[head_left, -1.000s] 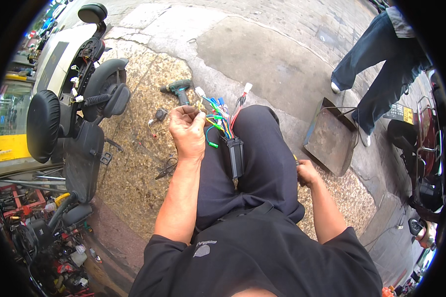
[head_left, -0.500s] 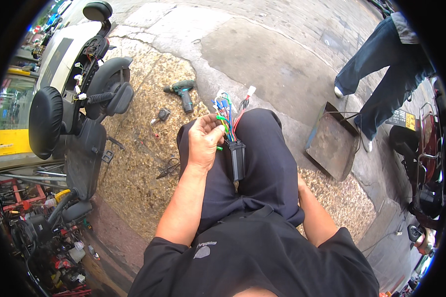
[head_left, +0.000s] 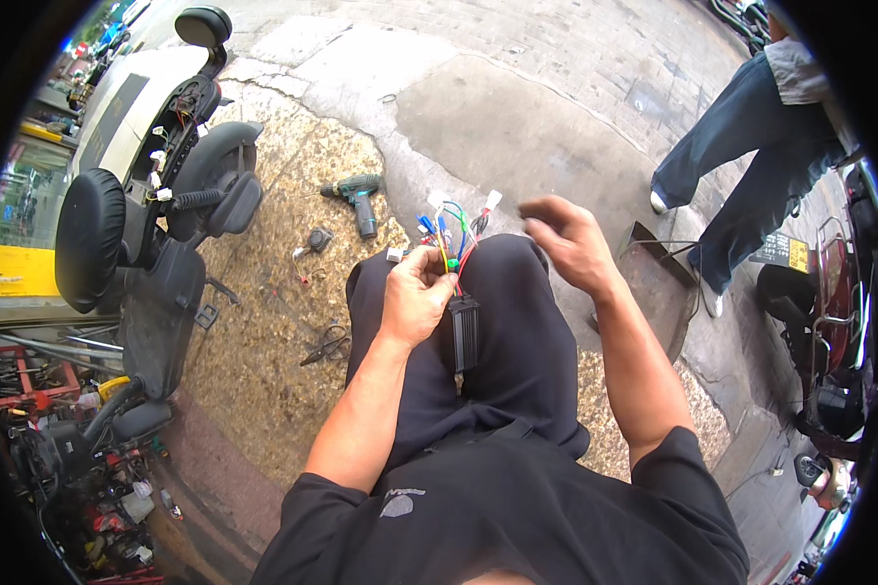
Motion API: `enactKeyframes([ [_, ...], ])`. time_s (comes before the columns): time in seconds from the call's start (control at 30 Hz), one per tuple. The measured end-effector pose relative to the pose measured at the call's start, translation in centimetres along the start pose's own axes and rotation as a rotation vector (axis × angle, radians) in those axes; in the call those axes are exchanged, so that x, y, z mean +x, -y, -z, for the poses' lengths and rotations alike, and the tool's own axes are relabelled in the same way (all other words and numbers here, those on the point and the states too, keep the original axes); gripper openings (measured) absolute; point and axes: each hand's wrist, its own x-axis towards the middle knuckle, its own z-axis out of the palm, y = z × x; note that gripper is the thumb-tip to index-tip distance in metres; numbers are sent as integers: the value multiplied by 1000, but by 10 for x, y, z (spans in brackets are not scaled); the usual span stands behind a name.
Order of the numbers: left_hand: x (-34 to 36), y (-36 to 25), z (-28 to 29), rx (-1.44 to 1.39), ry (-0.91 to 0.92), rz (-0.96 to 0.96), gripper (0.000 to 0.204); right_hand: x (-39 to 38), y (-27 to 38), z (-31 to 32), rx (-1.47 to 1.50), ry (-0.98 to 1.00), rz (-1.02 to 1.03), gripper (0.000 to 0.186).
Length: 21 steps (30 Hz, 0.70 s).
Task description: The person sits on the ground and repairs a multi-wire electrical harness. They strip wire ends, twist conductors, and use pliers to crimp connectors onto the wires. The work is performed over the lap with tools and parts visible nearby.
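A black finned controller box (head_left: 463,331) rests upright between my thighs. Out of its top comes a bundle of coloured wires (head_left: 458,232), with small white and blue connectors at their ends. My left hand (head_left: 417,295) is closed on these wires, thumb and fingers pinching them just above the box, by a green sleeve or connector. A white connector (head_left: 395,254) pokes out beside its fingers. My right hand (head_left: 571,246) is raised over my right knee, apart from the wires. Its fingers are stretched to the left, the thumb stands apart, and nothing shows in it; the fingertips are slightly blurred.
A cordless drill (head_left: 363,202), a small black part (head_left: 317,238) and a black cable (head_left: 328,346) lie on the ground to the left. A partly dismantled scooter (head_left: 171,244) stands beyond them. At right are a metal dustpan (head_left: 657,289), a person's jeans-clad legs (head_left: 741,146) and another vehicle (head_left: 834,302).
My right hand has come up from beside my right thigh to above the knee. My left hand has shifted slightly down and grips the wires closer in; the box has lowered a little.
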Motion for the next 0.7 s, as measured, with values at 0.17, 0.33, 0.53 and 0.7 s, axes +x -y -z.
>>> enactKeyframes([
  [0.17, 2, 4, 0, 131, -9, -61, 20, 63, 69, -38, -495, 415, 478, 30],
  [0.33, 3, 7, 4, 139, -21, -53, 24, 85, 77, -40, -785, 692, 471, 10],
  [0.53, 4, -3, 11, 381, 90, -52, 22, 82, 71, -28, -778, 739, 392, 3],
  [0.7, 6, -12, 16, 329, 151, 28, 17, 72, 71, -22, -651, 656, 344, 9],
])
